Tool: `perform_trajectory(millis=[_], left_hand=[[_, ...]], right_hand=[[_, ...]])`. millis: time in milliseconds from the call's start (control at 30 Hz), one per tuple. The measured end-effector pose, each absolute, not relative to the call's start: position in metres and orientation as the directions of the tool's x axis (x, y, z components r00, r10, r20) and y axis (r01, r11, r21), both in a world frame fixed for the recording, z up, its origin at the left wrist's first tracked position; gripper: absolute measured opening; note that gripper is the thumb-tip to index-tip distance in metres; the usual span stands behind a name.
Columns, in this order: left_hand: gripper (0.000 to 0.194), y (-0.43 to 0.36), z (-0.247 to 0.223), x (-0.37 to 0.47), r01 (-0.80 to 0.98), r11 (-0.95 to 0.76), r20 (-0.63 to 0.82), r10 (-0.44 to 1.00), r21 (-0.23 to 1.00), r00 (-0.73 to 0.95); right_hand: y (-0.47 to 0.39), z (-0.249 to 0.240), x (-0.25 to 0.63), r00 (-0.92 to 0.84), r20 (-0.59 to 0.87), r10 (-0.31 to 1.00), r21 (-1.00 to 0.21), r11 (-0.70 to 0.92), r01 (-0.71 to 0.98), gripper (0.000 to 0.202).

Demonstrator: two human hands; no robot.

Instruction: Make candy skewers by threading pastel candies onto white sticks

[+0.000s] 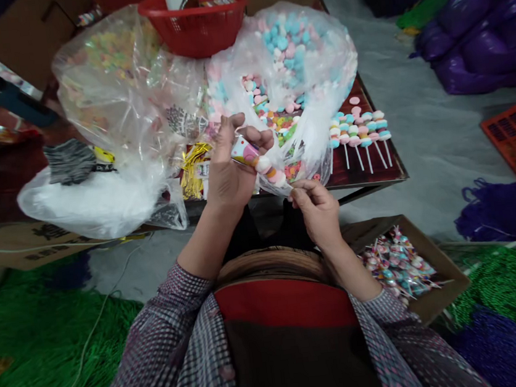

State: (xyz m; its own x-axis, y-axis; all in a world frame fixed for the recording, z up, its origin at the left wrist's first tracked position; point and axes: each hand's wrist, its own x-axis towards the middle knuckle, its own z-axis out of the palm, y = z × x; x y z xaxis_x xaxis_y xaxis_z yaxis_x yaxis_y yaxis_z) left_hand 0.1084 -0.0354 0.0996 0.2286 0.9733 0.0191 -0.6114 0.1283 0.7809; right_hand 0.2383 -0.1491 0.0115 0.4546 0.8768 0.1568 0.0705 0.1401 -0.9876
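Note:
A candy skewer [268, 170] of pink, white and orange pieces, in a clear wrapper with a printed top, lies slanted between my hands. My left hand [235, 168] holds its printed upper end, palm turned up. At the lower end my right hand [315, 205] pinches the stick or the wrapper's bottom; the fingertips hide which. Beyond my hands an open plastic bag [313, 63] spills pink, blue and white candies. Gold twist ties [195, 166] lie left of my left hand. Several finished candy skewers [362, 129] rest side by side at the table's right end.
A red basket [199, 29] stands at the back. Another plastic bag [100, 81] with yellowish candies fills the left side. A phone or tool on a dark handle [14, 100] is at far left. Below the table's right edge, a cardboard box [452, 280] holds wrapped candies.

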Motion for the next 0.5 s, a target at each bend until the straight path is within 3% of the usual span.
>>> perform_trajectory(millis=[100,167,267,333,400,500], left_hand=[[0.035,-0.035,0.094,0.113,-0.609,0.142,-0.013,0.977,0.78,0.212],[0.038,-0.034,0.089,0.114,-0.599,0.158,-0.02,0.973,0.785,0.231],[0.039,-0.032,0.082,0.113,-0.557,0.208,-0.043,0.955,0.804,0.294],[0.038,-0.031,0.078,0.112,-0.537,0.24,-0.052,0.938,0.809,0.342],[0.04,-0.032,0.075,0.112,-0.536,0.257,-0.046,0.926,0.804,0.375],[0.04,-0.034,0.074,0.116,-0.536,0.264,-0.042,0.92,0.802,0.39]], right_hand=[[-0.151,0.01,0.238,0.466,0.252,0.848,-0.96,0.158,0.233,0.017],[-0.153,0.01,0.239,0.464,0.223,0.857,-0.967,0.135,0.216,0.022],[-0.153,0.014,0.24,0.35,-0.015,0.937,-0.995,0.021,-0.1,0.037],[-0.151,0.018,0.239,0.182,-0.168,0.969,-0.941,-0.103,-0.323,0.044],[-0.149,0.022,0.237,0.049,-0.25,0.967,-0.878,-0.205,-0.433,0.046],[-0.149,0.023,0.233,0.026,-0.288,0.957,-0.848,-0.242,-0.472,0.044]])
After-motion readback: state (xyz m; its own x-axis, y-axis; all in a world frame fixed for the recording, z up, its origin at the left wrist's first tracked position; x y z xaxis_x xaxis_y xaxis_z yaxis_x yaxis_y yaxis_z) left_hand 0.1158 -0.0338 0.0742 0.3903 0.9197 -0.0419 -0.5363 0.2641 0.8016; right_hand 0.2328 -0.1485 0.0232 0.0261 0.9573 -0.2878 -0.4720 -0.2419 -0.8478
